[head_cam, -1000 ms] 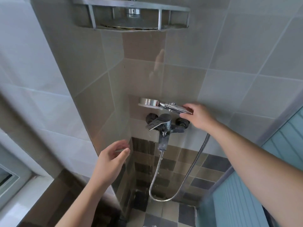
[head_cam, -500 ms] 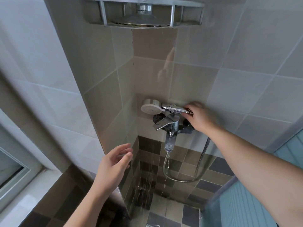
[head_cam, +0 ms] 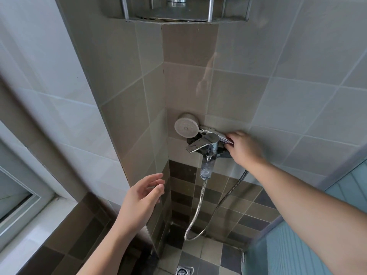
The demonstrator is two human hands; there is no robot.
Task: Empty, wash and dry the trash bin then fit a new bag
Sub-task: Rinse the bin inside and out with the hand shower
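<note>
Right hand [head_cam: 243,147] grips the chrome shower head [head_cam: 186,125] handle above the tap [head_cam: 204,144].

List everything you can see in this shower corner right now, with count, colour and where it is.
Hand shower: one, chrome with pale face, lying on top of the mixer tap.
Mixer tap: one, chrome, on the corner wall.
Shower hose: one, metal, looping down below the tap.
Corner shelf: one, metal, top of frame.
Floor drain: one, metal, bottom edge.
Window frame: one, white, lower left.
Right hand: grips the hand shower's handle.
Left hand: open, holding nothing, beside the left wall.
</note>
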